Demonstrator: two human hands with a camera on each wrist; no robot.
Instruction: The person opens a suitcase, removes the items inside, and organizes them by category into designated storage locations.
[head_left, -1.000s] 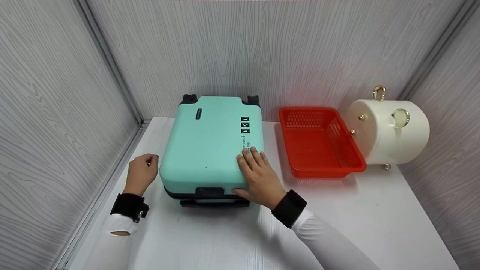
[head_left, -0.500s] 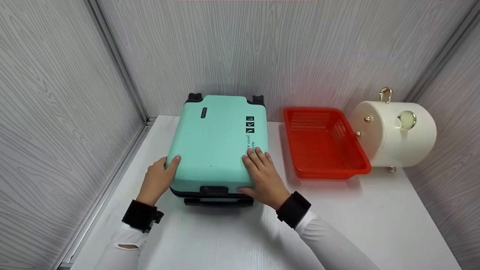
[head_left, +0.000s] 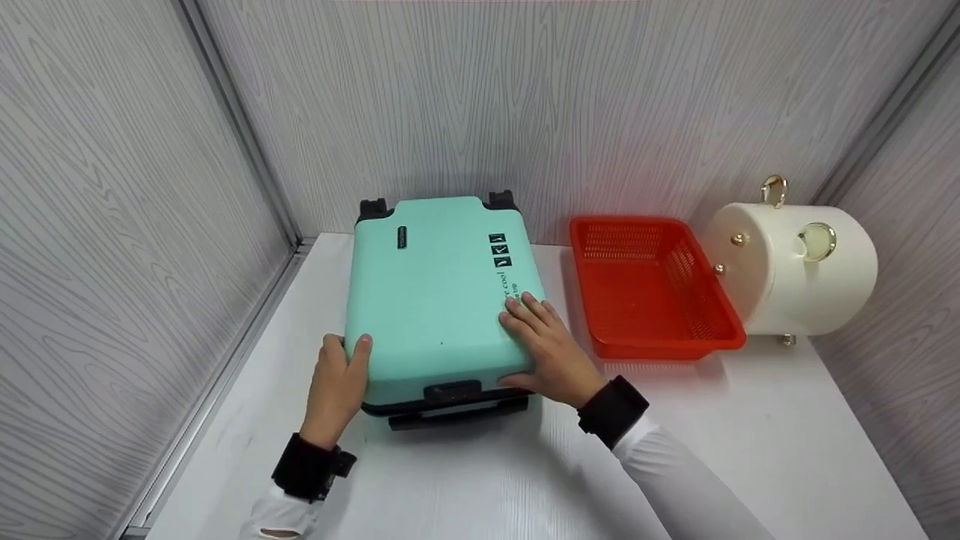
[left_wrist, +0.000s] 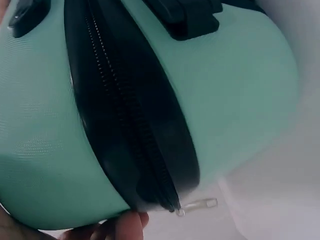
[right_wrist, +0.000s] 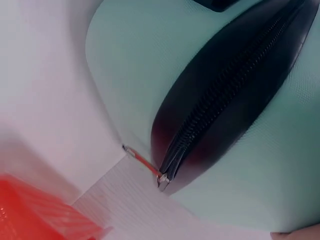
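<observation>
A mint-green suitcase [head_left: 435,292] lies flat on the white table, its wheels toward the back wall and its black handle [head_left: 459,414] toward me. My left hand [head_left: 337,382] grips its front left corner, thumb on the lid and fingers down the side. The right hand [head_left: 555,352] rests on the front right corner with fingers spread straight on the lid and thumb at the front edge. A black band with a zipper [left_wrist: 117,85] runs round the case in the left wrist view; a metal zipper pull [left_wrist: 200,205] hangs at its end. Another zipper pull [right_wrist: 145,162] shows in the right wrist view.
Right of the suitcase stands a red plastic basket [head_left: 660,346]. Beyond it, a cream cylindrical case [head_left: 810,292] with gold fittings lies by the right wall. Grey wood-grain panels [head_left: 450,97] enclose the table at the back and both sides.
My left hand has come from beside the suitcase onto its front left corner. The suitcase has turned slightly, its front end swinging right and toward me, with the right hand staying on it.
</observation>
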